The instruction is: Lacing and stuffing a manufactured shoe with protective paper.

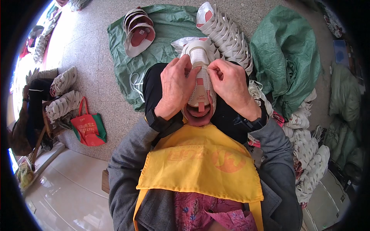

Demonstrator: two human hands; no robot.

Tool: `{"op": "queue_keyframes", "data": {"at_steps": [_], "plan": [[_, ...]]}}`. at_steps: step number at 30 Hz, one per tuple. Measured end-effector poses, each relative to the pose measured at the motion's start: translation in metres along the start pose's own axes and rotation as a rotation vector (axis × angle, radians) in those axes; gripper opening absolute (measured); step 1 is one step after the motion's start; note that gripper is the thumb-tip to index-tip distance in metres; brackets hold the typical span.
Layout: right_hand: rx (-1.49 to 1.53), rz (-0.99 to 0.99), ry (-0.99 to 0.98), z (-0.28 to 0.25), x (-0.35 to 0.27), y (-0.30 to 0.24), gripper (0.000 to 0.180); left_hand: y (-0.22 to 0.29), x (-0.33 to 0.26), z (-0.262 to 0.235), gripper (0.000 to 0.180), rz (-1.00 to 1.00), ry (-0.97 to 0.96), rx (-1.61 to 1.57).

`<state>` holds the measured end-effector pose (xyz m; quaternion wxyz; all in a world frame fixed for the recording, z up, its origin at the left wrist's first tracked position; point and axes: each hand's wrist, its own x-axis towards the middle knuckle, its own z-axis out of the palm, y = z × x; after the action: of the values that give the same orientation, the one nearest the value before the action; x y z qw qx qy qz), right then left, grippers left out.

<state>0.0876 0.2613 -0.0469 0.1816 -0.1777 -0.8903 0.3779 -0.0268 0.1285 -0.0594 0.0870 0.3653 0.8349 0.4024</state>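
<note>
A white and beige shoe upper (200, 92) with a red-pink lining lies lengthwise across my lap, its toe pointing away from me. My left hand (175, 84) is on its left side, thumb and forefinger pinched together near the lace opening. Opposite it, my right hand (230, 82) has its fingertips closed in a pinch. A pale strand that looks like a shoelace (204, 67) runs across the upper between the two pinches; the fingers partly hide its ends. Loose white laces (136, 85) lie to the left of my knee.
A green woven sheet (123, 38) on the floor bears a few nested uppers (140, 36). Beyond my lap lies a long row of stacked uppers (227, 32). A green sack (287, 57) stands right of it, more bundled uppers (308, 161) nearby. At left sits a red-green bag (88, 127).
</note>
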Motion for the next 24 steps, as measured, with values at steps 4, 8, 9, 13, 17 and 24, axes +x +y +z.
{"op": "queue_keyframes", "data": {"at_steps": [4,8,9,13,17,24], "plan": [[-0.041,-0.015,-0.059,-0.003,0.006,-0.001,0.005,-0.001,0.000,0.000,0.028,-0.017,-0.005,-0.004],[-0.095,-0.033,-0.088,-0.004,0.009,-0.004,0.006,-0.002,0.000,0.000,0.028,-0.030,-0.006,-0.004],[-0.108,-0.037,-0.099,-0.005,0.011,-0.005,0.007,-0.002,0.000,0.000,0.028,-0.033,-0.004,-0.005],[-0.147,-0.047,-0.128,-0.005,0.015,-0.009,0.009,-0.003,0.000,0.000,0.028,-0.039,0.000,-0.017],[-0.192,-0.043,-0.146,-0.003,0.016,-0.005,0.003,-0.003,0.000,0.000,0.028,-0.038,0.013,-0.037],[-0.223,-0.064,-0.170,-0.002,0.021,-0.006,0.003,-0.005,0.000,-0.001,0.028,-0.038,0.012,-0.035]]}}
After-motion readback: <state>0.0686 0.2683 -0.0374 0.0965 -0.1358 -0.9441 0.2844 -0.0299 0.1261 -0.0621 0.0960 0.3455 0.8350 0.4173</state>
